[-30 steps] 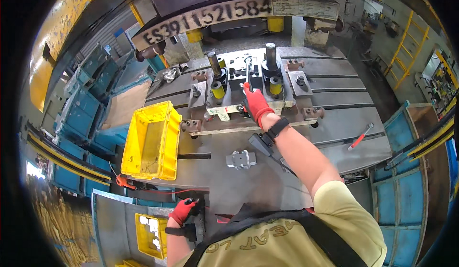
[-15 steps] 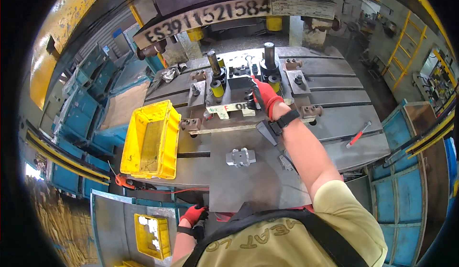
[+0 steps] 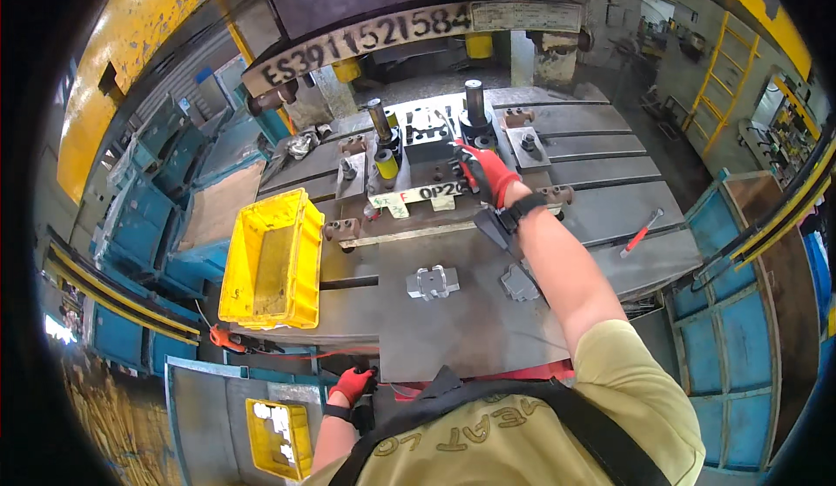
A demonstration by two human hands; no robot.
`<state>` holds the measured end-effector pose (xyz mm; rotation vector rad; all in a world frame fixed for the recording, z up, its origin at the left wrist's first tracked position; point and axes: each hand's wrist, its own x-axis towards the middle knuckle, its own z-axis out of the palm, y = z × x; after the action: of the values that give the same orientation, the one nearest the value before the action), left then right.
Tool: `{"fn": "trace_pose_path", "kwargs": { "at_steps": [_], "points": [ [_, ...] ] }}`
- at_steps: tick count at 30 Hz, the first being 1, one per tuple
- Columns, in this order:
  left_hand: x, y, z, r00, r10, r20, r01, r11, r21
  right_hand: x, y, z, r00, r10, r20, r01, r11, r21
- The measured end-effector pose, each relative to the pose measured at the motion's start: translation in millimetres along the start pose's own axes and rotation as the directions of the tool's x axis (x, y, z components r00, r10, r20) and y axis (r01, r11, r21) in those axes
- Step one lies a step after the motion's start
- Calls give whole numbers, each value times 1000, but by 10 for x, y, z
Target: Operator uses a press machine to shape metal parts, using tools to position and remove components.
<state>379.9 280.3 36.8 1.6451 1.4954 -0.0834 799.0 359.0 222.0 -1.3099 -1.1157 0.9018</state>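
The right hand (image 3: 488, 172), in a red glove with dark fingers, is at the centre of the frame, over the right front part of a dark metal die (image 3: 427, 152); its fingers are bent, and I cannot tell whether they grasp the slim pale tool (image 3: 448, 126) that shows just beyond their tips. The left hand (image 3: 351, 386), gloved the same way, is low in the frame, left of centre, near the front edge of the machine bed (image 3: 601, 185); its fingers look curled, but whether they close on anything cannot be told. The die stands on the bed in the upper middle, with upright steel posts (image 3: 475, 103) and yellow cylinders (image 3: 386, 165) at its sides. Below it, on a flat grey plate (image 3: 453, 338), lies a silvery metal part (image 3: 433, 283), and to its right, near the right forearm, lies a second grey part (image 3: 520, 283). A deep yellow bin (image 3: 307, 268) stands to the left of the plate, with an orange tool (image 3: 226, 340) just below its lower left corner. At lower left, a smaller yellow crate (image 3: 302, 418) holds white pieces (image 3: 274, 425). A red-handled hammer (image 3: 642, 233) lies at right, and a yellow ladder (image 3: 723, 77) leans in the upper right.
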Motion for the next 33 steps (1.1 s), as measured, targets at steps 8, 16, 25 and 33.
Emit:
{"fn": "trace_pose_path", "kwargs": {
  "at_steps": [8, 16, 25, 33],
  "points": [
    [-75, -195, 377, 975, 199, 102, -186, 975, -123, -1496, 47, -347, 894, -185, -409, 264, 953, 147],
    [103, -8, 611, 856, 417, 307, -330, 896, -296, -3515, 1229, -1461, 97, 286, -953, 37, 956, 291],
    [118, -28, 548, 821, 434, 372, -385, 901, -202, -3788, 1639, -785, 496, 616, -612, -420, 787, 452],
    [158, 3, 626, 811, 487, 324, -480, 871, -110, -3627, 1979, -926, 242, 618, -748, -436, 758, 485]
  ]
}}
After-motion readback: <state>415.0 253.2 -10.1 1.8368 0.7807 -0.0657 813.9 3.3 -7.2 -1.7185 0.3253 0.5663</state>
